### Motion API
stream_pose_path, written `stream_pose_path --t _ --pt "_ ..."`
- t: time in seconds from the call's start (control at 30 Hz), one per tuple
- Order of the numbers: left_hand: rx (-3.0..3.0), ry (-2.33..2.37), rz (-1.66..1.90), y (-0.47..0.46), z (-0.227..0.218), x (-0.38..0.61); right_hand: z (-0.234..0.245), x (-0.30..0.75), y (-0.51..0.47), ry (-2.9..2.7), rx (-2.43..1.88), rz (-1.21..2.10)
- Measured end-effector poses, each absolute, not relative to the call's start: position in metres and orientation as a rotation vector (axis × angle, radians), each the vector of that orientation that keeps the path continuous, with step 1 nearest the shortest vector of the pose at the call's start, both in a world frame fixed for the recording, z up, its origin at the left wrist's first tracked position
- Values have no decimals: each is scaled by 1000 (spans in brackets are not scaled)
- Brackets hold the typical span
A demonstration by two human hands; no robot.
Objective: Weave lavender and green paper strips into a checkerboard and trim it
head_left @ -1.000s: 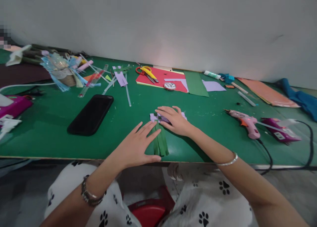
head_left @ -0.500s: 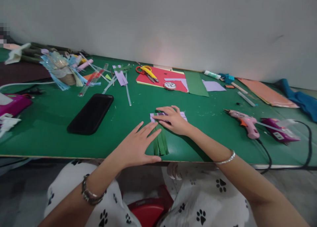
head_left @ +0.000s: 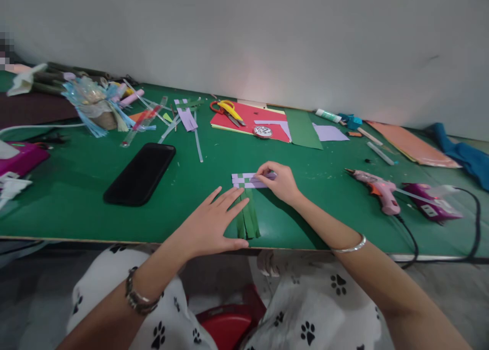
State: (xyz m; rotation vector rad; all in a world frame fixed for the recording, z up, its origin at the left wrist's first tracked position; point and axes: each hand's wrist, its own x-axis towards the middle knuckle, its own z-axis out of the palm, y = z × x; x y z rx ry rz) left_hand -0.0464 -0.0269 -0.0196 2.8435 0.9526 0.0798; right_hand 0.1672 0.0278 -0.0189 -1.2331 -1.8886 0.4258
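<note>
A plain grey wall (head_left: 171, 39) is seen beyond both hands; straight past the right hand (head_left: 280, 182) it is touched by a faint pinkish glow (head_left: 255, 80). Under the left hand (head_left: 214, 225) and around both, a green tabletop (head_left: 324, 182) is spread. Lower than the hands, a red seat (head_left: 229, 324) is partly shown, and grey floor (head_left: 458, 294) is glimpsed to either side.

You are seated at a craft workspace, by the look of it a workshop: your long green surface (head_left: 206, 207) runs along a plain grey wall (head_left: 244, 44) and carries woven paper strips (head_left: 246, 181), red paper (head_left: 267, 114), green paper (head_left: 303, 129), yellow-handled scissors (head_left: 228, 108), a ruler (head_left: 145, 121) and, to your right, a corded pink glue gun (head_left: 382, 188) beside a purple socket block (head_left: 426, 202).
</note>
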Motion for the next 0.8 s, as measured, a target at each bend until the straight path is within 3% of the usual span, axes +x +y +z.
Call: stream_pose_path --t 0.27,0.8 --pt "2846 947 127 -27 -22 -47 -15 166 24 -1722 -1300 619" --pt "2874 919 127 -26 -22 -49 -6 174 25 -1698 -1340 651"
